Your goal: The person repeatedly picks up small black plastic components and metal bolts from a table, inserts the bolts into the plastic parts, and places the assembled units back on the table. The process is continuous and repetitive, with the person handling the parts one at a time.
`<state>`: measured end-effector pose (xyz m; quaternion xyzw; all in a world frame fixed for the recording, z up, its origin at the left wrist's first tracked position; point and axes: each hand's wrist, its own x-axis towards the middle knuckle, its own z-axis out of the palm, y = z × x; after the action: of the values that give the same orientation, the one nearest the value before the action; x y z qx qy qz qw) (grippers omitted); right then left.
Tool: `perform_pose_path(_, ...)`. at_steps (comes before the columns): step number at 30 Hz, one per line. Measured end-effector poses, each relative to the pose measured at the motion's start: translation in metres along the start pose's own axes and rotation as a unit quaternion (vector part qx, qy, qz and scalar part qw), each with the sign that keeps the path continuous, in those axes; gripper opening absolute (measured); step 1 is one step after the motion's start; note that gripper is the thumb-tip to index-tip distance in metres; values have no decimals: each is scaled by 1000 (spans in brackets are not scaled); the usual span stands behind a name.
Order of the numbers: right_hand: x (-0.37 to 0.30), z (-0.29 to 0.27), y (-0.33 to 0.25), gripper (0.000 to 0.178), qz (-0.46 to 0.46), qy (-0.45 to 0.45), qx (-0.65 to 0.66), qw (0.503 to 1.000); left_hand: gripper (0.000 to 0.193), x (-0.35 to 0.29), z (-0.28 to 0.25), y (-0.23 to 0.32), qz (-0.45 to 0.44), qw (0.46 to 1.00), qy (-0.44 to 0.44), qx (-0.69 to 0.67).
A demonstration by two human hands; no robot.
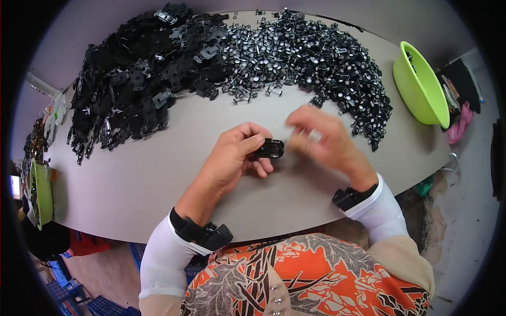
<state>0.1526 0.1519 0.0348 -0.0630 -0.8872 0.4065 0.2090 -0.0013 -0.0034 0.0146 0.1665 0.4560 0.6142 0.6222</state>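
Observation:
Over the middle of the table, my left hand [237,155] grips a small black toy car base [271,149] between thumb and fingers, with its flat side facing up. Just to its right is my right hand [322,136], apart from the car base and smeared by motion. Its fingers look bent, but whether anything is between them cannot be made out. Beyond both hands lies a wide heap of small wheel pairs on axles [295,50]. Left of that heap, and touching it, is a large pile of black toy car bases [142,79], a few with silvery parts.
A lime-green basin [421,92] leans at the table's right edge, beside a pink bag [460,124]. Another green basin [43,195] with small parts stands at the left edge. The grey table [116,184] curves round in front of me. Blue crates [105,305] sit low at the left.

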Motion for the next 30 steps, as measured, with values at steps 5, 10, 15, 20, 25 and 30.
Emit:
perform_pose_path(5, -1, -34, 52, 15, 39, 60, -300, 951, 18, 1, -2, 0, -16, 999, 20, 20)
perform_pose_path(10, -2, -26, 47, 13, 32, 74, -203, 976, 30, -2, 4, 2, -31, 999, 13, 23)
perform_pose_path(15, -2, -2, -2, 18, -51, 54, -29, 997, 40, 4, -4, -4, -43, 996, -31, -67)
perform_pose_path(20, -2, 16, -9, 20, -28, 66, -135, 988, 39, 3, -3, -4, -25, 994, -41, -101)
perform_pose_path(25, -2, 8, -15, 20, -7, 55, -40, 998, 36, 2, -3, -4, -30, 998, -18, -43)
perform_pose_path(30, -8, 24, -14, 18, -87, 7, -73, 994, 36, 1, -5, -3, -32, 996, -54, -58)
